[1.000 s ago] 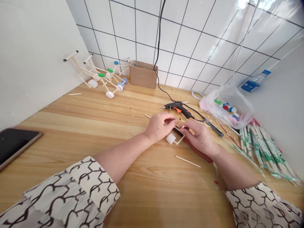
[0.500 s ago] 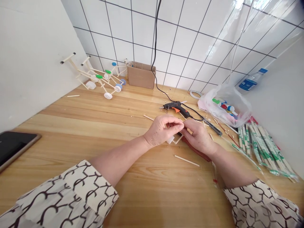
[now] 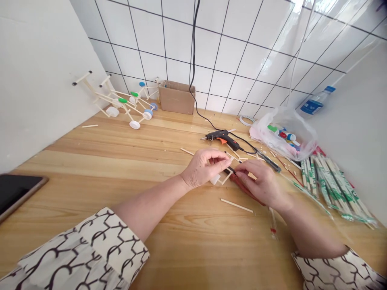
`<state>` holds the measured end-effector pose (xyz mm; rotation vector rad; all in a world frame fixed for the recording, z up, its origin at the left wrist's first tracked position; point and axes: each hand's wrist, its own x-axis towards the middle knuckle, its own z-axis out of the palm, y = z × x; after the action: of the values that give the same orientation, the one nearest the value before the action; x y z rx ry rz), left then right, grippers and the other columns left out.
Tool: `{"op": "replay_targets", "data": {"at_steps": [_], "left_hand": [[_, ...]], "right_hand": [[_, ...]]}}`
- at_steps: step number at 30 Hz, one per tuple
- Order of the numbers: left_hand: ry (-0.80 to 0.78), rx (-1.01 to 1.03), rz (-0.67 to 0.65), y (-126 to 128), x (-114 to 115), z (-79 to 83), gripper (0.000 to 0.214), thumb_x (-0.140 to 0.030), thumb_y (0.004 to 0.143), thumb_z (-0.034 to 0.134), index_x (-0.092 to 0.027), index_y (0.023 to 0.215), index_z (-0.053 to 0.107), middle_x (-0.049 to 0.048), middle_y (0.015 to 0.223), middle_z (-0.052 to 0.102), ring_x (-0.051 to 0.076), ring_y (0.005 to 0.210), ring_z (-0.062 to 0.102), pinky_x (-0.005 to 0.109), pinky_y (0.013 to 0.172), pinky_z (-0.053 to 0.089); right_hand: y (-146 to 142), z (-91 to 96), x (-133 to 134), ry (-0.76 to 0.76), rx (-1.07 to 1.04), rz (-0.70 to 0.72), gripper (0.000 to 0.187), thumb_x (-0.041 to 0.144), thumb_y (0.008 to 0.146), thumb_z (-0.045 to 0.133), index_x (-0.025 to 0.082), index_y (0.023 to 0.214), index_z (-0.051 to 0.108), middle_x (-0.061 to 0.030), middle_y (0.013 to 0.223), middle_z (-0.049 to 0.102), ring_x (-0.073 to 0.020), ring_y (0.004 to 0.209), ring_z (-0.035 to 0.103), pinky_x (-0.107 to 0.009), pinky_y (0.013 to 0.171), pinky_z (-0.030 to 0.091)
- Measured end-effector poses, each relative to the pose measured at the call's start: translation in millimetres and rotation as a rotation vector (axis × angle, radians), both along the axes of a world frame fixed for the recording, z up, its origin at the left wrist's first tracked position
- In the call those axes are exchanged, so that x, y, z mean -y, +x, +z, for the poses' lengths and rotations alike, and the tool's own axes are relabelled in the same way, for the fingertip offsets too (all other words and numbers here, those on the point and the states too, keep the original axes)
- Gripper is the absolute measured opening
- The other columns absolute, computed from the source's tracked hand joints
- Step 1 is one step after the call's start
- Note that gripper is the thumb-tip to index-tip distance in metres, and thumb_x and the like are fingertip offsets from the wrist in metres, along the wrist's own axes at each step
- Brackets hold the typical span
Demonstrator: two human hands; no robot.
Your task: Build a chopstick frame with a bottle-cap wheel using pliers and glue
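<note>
My left hand (image 3: pixel 206 168) is closed in a pinch, thumb against fingers. A small pale piece (image 3: pixel 231 159) shows at its fingertips, too small to name. My right hand (image 3: pixel 260 181) is apart from it on the right, fingertips curled together near a dark tip; what they hold, if anything, is hidden. Under and between the hands are a white bottle cap (image 3: pixel 215 179) and joined thin wooden sticks (image 3: pixel 225 177), partly covered. A red-handled tool (image 3: pixel 242 186) lies beneath my right hand, its kind hidden. A loose wooden stick (image 3: pixel 236 205) is nearer to me.
A black glue gun (image 3: pixel 222 137) and a utility knife (image 3: pixel 269 161) lie beyond my hands. At left stand stick-built cars (image 3: pixel 133 110) near a cardboard box (image 3: pixel 177 97). To the right are a plastic bag of caps (image 3: pixel 286 135) and packed sticks (image 3: pixel 338 187). A phone (image 3: pixel 21 193) lies far left.
My right hand has drawn away from the left fingertips, rightward and slightly down. My left hand keeps its pinch in nearly the same place. The view has shifted slightly.
</note>
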<state>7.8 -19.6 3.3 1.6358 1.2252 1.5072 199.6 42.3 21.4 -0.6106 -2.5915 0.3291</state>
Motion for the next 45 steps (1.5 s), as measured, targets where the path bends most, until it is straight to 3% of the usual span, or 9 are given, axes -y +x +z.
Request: {"op": "replay_targets", "data": {"at_steps": [11,33,45], "left_hand": [[0.012,-0.030,0.003,-1.5,-1.0,-3.6,0.012,-0.025,0.079,0.062,-0.015,0.075,0.068,0.0051,0.079,0.066,0.017,0.078,0.057,0.028,0.071,0.045],[-0.067,0.008,-0.053,-4.9,-3.6,-7.6,0.015,-0.028,0.080,0.060,-0.016,0.081,0.069,0.0063,0.091,0.066,0.019,0.090,0.058,0.029,0.079,0.043],[-0.089,0.019,-0.052,-7.6,-4.5,-6.6,0.016,-0.028,0.080,0.060,-0.016,0.085,0.069,0.0079,0.095,0.065,0.021,0.094,0.058,0.033,0.088,0.043]], "right_hand": [[1.1,-13.0,20.3,0.114,-0.024,0.116,0.011,0.013,0.089,0.050,0.018,0.091,0.060,-0.0064,0.086,0.067,-0.0188,0.082,0.059,-0.034,0.075,0.043],[5.0,-12.3,12.6,0.103,-0.011,0.017,0.012,0.012,0.089,0.050,0.018,0.090,0.060,-0.0052,0.082,0.067,-0.0184,0.078,0.057,-0.035,0.075,0.040],[6.0,-13.1,6.3,-0.010,-0.034,-0.033,0.012,0.014,0.089,0.051,0.019,0.087,0.061,-0.0045,0.080,0.067,-0.0180,0.078,0.060,-0.034,0.074,0.041]]}}
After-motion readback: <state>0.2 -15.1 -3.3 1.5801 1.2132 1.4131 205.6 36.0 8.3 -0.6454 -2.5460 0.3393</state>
